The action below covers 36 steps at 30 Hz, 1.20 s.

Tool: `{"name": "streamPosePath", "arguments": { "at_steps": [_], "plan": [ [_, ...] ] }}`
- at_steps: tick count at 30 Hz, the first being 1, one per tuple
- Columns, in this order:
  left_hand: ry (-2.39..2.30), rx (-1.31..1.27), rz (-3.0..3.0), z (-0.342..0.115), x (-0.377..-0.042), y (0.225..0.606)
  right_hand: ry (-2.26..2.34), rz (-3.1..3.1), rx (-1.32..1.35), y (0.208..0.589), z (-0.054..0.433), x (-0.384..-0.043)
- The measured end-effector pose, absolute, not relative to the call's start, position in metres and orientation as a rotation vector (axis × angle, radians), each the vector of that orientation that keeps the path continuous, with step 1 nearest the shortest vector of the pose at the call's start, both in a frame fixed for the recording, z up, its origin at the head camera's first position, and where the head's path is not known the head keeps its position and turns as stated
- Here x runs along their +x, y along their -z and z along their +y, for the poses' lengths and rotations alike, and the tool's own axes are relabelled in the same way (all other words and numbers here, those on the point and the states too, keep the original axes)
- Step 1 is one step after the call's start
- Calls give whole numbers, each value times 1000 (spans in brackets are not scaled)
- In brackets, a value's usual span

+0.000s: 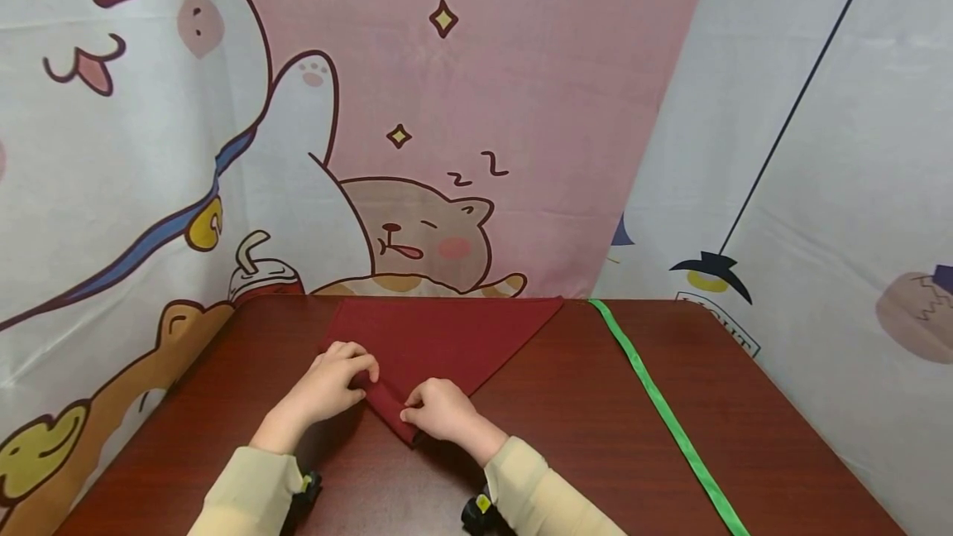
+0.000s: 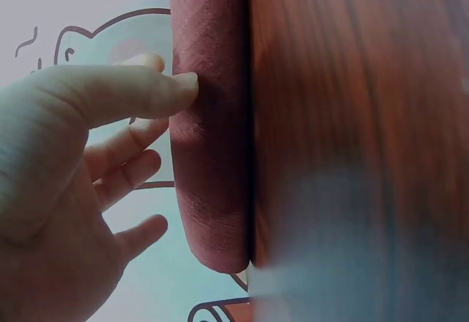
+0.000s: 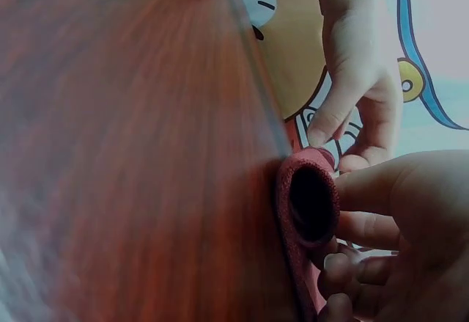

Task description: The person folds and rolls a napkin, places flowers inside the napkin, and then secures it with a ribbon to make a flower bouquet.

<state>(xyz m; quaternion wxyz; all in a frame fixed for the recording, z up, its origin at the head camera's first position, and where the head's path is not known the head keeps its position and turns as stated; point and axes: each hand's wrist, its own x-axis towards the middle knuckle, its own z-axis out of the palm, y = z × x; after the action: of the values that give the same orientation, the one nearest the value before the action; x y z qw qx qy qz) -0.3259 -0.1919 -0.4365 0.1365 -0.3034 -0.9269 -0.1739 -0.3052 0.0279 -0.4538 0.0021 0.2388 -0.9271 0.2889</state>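
Note:
A dark red cloth [image 1: 447,342] lies on the far half of the table, with its near-left edge turned into a thick roll [image 2: 212,161]. My left hand [image 1: 331,379] holds the left part of this roll, its thumb on the near side and its other fingers loosely bent beyond. Closer to the cloth's near corner, my right hand [image 1: 444,410] grips the roll with bent fingers. The right wrist view shows the roll's hollow end, framed by a fuzzy rim [image 3: 289,212], beside the right fingertips. Part of the cloth under both hands is hidden.
A green ribbon [image 1: 655,395] stretches along the right side of the brown wooden table [image 1: 596,453], from the far edge toward me. Behind the table hangs a printed cartoon curtain [image 1: 521,106]. Small black devices [image 1: 480,515] sit at both wrists.

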Motion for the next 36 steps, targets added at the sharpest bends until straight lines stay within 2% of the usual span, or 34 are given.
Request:
{"name": "streamPosePath", "arguments": {
  "at_steps": [36],
  "plan": [
    [436,-909,-2874,-182,-330,434,-1106,-2853,722,456,36,-312]
  ]
}}
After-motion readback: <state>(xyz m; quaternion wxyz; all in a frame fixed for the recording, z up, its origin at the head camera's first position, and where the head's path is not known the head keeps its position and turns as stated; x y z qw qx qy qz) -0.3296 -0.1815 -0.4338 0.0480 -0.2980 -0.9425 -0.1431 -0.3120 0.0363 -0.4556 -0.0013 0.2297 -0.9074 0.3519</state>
